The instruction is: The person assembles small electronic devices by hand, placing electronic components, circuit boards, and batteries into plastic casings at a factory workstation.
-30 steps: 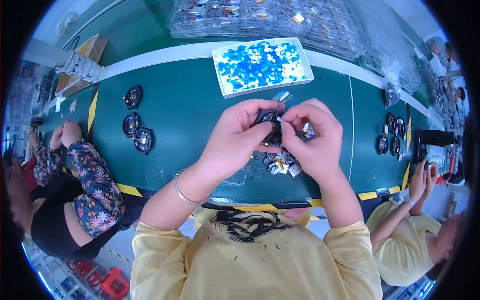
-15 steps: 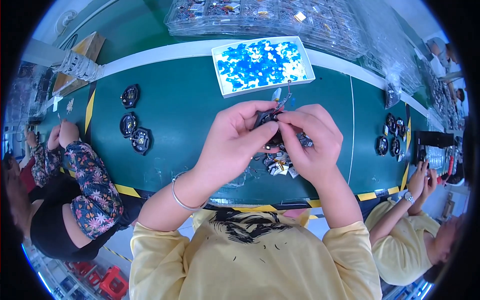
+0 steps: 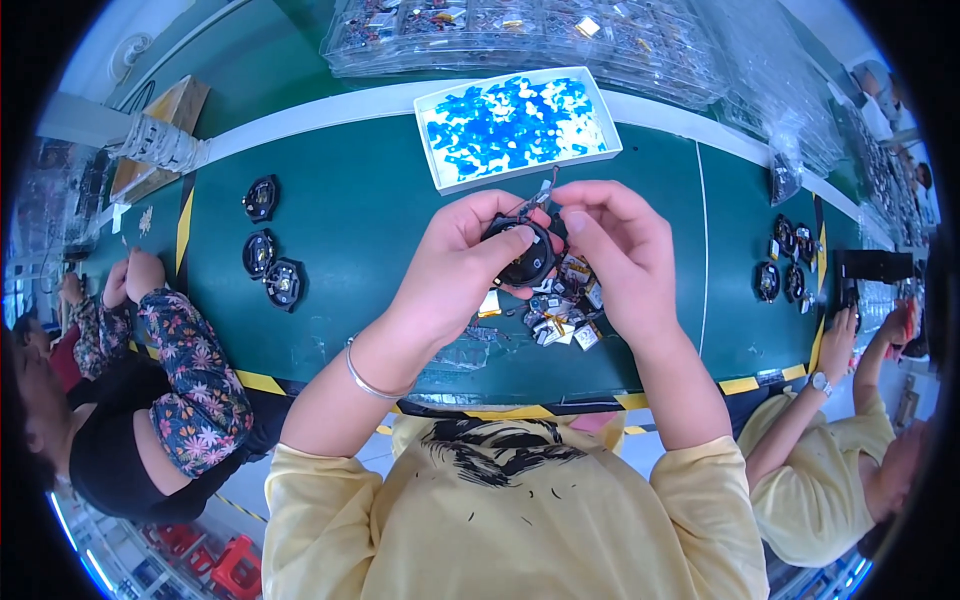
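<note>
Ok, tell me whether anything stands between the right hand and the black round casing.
Nothing visible does: the right hand is close beside the black round casing in the left hand; loose parts lie on the table.

Wide fisheye view from the left head-worn camera, facing down over the wearer's yellow shirt (image 3: 520,535) to the fingers (image 3: 600,193), near and central, the green desk (image 3: 365,230) curving around.
</note>
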`<state>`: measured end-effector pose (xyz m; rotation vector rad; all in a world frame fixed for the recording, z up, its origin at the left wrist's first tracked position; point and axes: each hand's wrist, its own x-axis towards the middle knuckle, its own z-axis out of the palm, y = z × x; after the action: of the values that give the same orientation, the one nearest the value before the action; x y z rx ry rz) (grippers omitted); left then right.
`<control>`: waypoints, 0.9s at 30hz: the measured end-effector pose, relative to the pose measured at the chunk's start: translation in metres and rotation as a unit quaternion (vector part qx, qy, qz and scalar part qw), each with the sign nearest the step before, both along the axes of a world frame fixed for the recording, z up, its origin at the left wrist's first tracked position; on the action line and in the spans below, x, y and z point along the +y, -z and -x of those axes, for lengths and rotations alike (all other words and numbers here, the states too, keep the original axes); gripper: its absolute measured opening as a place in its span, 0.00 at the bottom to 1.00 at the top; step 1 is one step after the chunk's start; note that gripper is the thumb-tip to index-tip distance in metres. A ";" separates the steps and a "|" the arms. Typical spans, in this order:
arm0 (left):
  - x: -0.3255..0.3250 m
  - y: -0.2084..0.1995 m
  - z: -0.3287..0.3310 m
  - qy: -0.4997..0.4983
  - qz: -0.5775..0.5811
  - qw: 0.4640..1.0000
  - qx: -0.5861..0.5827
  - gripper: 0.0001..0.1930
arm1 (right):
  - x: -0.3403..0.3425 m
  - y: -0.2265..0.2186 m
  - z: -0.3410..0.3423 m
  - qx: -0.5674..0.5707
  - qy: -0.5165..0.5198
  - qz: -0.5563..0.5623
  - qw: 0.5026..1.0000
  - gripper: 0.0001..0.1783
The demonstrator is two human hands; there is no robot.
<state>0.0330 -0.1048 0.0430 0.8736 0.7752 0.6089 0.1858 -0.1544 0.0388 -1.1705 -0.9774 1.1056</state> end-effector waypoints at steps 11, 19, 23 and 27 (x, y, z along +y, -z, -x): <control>-0.002 0.005 -0.001 -0.020 -0.277 0.957 0.080 0.14 | 0.007 -0.006 -0.034 -0.104 0.004 -0.100 0.989 0.03; 0.016 -0.041 0.044 0.317 -0.371 0.705 0.515 0.11 | -0.034 -0.011 -0.162 -0.517 0.153 0.189 0.820 0.12; -0.017 -0.024 0.032 0.323 -0.517 0.662 0.435 0.10 | -0.014 -0.011 -0.132 -0.602 0.307 0.043 0.736 0.17; -0.021 -0.021 0.026 0.325 -0.575 0.617 0.428 0.07 | -0.005 -0.008 -0.094 -0.535 0.160 -0.006 0.829 0.11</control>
<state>0.0070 -0.1254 0.0637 2.6471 0.7479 -0.1379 0.2799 -0.1596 0.0463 -1.9098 -1.5225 0.0732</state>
